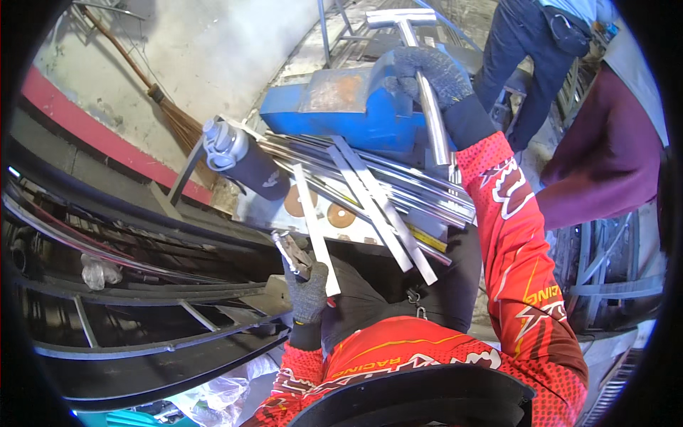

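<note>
My right hand (442,78), in a dark grey knit glove, is wrapped round a T-shaped piece of shiny metal tube (432,124). The crosspiece points away from me, above a blue bench vise (341,107). Lower and to the left, my gloved left hand (309,290) is closed round a silvery plier-like metal tool (292,250); its exact kind is unclear. Beside that hand lies a flat pale metal strip (316,228). Two more flat strips (384,210) rest across a bundle of shiny tubes (427,185) in front of the vise.
A dark bottle with a grey lid (245,160) stands at the work surface's left. Brown discs (341,215) and a yellow strip (427,240) lie by the tubes. A broom (171,117) leans far left. Metal racks (142,341) run along my left. Another person (526,53) stands far right.
</note>
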Demonstrator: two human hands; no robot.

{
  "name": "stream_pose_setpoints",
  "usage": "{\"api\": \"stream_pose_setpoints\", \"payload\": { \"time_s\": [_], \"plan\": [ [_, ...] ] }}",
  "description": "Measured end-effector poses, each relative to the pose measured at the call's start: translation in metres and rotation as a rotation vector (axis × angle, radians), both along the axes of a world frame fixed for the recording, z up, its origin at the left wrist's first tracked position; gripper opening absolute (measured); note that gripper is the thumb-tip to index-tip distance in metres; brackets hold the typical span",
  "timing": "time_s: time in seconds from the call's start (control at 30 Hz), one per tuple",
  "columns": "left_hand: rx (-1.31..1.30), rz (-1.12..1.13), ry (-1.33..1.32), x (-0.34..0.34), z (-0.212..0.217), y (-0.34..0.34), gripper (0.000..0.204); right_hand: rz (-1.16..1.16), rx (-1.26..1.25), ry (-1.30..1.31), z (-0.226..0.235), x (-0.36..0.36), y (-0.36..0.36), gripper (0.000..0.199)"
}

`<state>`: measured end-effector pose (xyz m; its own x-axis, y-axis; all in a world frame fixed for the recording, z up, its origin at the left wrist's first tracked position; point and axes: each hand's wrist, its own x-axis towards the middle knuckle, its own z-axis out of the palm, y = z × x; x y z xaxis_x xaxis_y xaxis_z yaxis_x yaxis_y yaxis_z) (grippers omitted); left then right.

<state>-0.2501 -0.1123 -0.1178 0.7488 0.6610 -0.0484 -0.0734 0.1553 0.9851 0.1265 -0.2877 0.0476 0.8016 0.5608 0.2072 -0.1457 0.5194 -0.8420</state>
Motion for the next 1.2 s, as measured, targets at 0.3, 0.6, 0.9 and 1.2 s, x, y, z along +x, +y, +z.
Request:
{"api": "stream_pose_setpoints", "payload": {
  "time_s": [0.3, 0.6, 0.9, 1.2],
  "plan": [
    [0.182, -0.121, -0.224, 0.061, 0.081, 0.012, 0.05, 0.073, -0.114, -0.056, -0.002, 0.008, -0.01, 0.031],
    [0.231, -0.365, -0.268, 0.214, 0.077, 0.05, 0.038, -0.06, -0.412, -0.133, 0.026, -0.022, 0.01, 0.021],
    [-0.019, -0.325, -0.256, 0.187, 0.063, 0.033, 0.054, -0.023, -0.951, -0.357, 0.04, -0.034, 0.045, 0.034],
    [0.013, -0.222, -0.282, 0.231, 0.05, 0.031, 0.056, 0.008, -1.195, -0.436, 0.033, -0.015, 0.063, 0.03]
  ]
}}
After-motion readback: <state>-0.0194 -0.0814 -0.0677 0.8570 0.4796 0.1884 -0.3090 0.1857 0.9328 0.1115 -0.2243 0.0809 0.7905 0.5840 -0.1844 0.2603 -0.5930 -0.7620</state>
